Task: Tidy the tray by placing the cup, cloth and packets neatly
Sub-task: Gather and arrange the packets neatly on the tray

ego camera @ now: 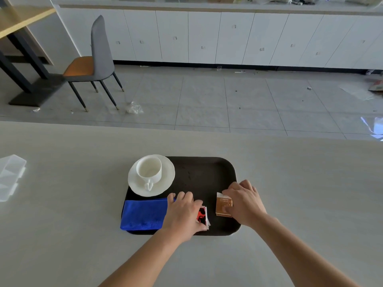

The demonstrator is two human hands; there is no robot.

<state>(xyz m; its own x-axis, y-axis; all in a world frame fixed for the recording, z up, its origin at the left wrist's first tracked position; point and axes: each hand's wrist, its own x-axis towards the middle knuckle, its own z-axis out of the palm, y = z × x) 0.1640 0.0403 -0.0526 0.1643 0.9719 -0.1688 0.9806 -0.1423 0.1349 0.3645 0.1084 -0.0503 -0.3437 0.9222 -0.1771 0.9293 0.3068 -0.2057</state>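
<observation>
A dark tray [203,170] lies on the pale table. A white cup [148,169] stands on a white saucer [167,179] at the tray's far left corner. A folded blue cloth [144,214] lies along the near left edge. My left hand [183,214] covers the cloth's right end and holds red-and-black packets [202,216] with its fingers curled round them. To the right, my right hand [244,201] pinches brown packets [222,205] that lie on the tray.
A clear plastic box [10,175] sits at the table's left edge. Beyond the table are a tiled floor, a grey chair [95,59] with an orange seat, and white cabinets [228,36].
</observation>
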